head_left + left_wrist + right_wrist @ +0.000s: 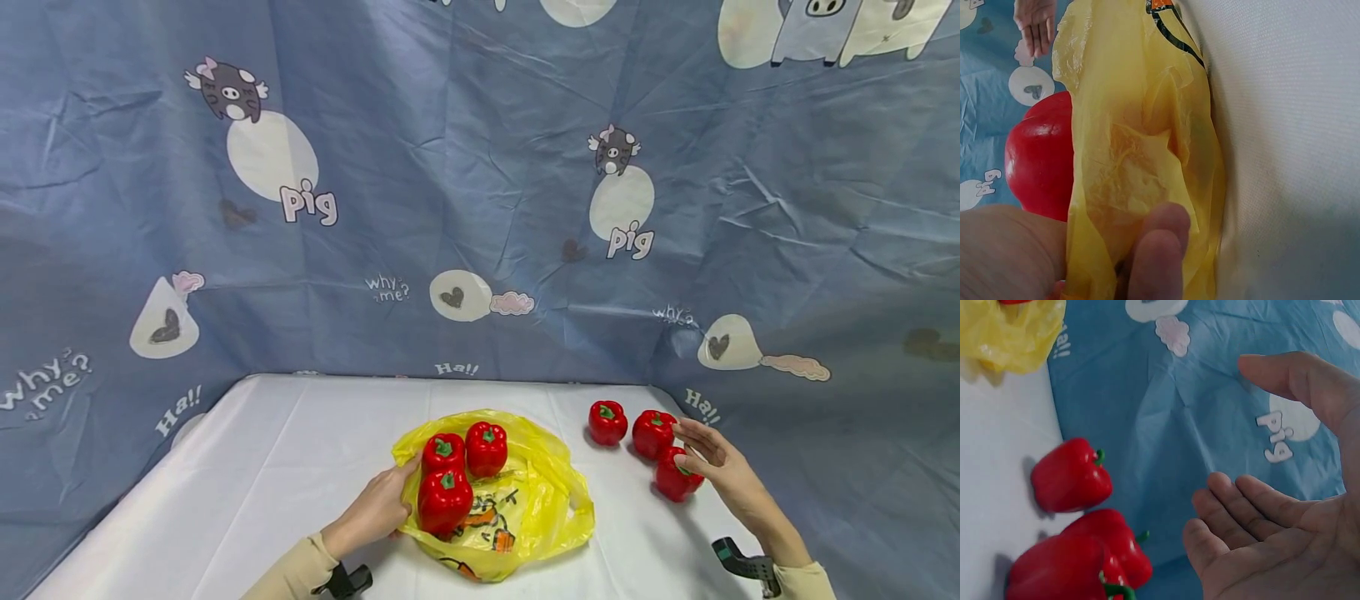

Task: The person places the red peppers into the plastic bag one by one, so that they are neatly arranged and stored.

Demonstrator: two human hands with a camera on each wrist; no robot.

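A yellow plastic bag (525,512) lies on the white table (262,467) with three red bell peppers on it: two at the back (443,452) (486,447) and one in front (445,500). My left hand (393,487) pinches the bag's left edge; in the left wrist view the yellow film (1141,156) runs between my fingers (1157,250), with a pepper (1041,162) behind it. Three more peppers (607,422) (653,433) (675,482) sit to the right. My right hand (686,450) is open just beside the nearest one, palm (1285,550) empty.
A blue printed cloth (480,208) hangs behind and around the table, close behind the right-hand peppers (1071,476). The table's right edge runs just past my right hand. Bare white tabletop lies to the left of the bag.
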